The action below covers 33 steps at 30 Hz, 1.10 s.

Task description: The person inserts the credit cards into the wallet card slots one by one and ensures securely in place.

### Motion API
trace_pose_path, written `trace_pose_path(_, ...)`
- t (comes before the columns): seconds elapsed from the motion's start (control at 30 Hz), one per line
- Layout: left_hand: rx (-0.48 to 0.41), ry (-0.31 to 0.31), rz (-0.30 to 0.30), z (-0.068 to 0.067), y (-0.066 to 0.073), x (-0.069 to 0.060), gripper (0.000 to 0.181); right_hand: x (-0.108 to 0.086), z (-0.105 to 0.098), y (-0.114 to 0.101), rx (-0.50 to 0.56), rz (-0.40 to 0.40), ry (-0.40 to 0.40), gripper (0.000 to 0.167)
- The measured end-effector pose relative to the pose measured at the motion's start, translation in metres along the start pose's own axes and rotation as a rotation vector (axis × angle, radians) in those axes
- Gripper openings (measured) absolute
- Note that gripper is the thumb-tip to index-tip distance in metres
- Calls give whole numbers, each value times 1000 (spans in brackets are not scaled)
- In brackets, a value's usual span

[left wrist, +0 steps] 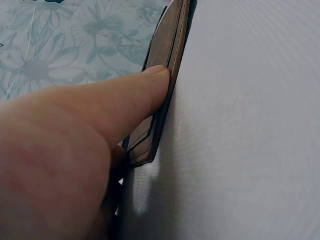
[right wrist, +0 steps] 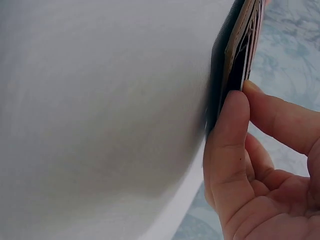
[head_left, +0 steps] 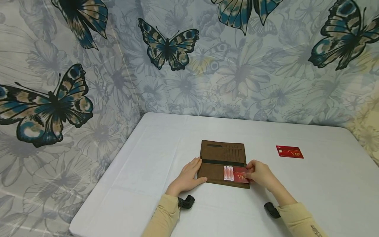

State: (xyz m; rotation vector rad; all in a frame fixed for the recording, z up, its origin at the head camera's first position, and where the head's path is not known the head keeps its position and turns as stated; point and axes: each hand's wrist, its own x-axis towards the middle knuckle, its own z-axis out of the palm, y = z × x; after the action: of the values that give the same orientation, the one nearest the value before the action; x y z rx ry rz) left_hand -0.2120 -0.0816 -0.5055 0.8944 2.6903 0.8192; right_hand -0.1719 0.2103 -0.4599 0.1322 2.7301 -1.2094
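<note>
A brown wallet [head_left: 211, 174] lies unfolded on the white table, its card slots facing up. My left hand [head_left: 187, 176] rests at its left edge; in the left wrist view the thumb [left wrist: 135, 92] presses on the stitched border. At the wallet's lower right, my right hand [head_left: 263, 175] pinches the edge of a red VIP card [head_left: 238, 173] between thumb and forefinger. That card lies over the lower panel, partly in a slot, beside several pale, red-marked card edges [head_left: 228, 173]. The right wrist view shows the fingertips meeting at the wallet's side [right wrist: 235, 50].
Another red VIP card [head_left: 290, 152] lies flat on the table, right of the wallet. The white table [head_left: 154, 144] reaches back to a wall covering [head_left: 183, 89] printed with butterflies and flowers. Both wrists carry black cameras [head_left: 186, 201].
</note>
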Motion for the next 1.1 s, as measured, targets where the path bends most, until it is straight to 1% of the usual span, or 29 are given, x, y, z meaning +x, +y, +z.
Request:
trace_pose_path(0.1, -6, 1, 1, 0, 0, 0, 78, 0, 1, -1, -16, -12, 1, 26)
trace_pose_path(0.33, 8, 9, 25, 1, 0, 2, 77, -1, 2, -3, -39, -20, -2, 27)
trace_pose_path(0.6, 8, -7, -1, 0, 0, 1, 78, 0, 5, -4, -48, -42, 3, 25)
trace_pose_path(0.77, 9, -3, -3, 0, 1, 1, 78, 1, 8, -5, -47, -66, 8, 24)
trace_pose_path(1.1, 5, 19, -3, 2, 2, 0, 78, 1, 10, -7, -74, -72, 17, 24)
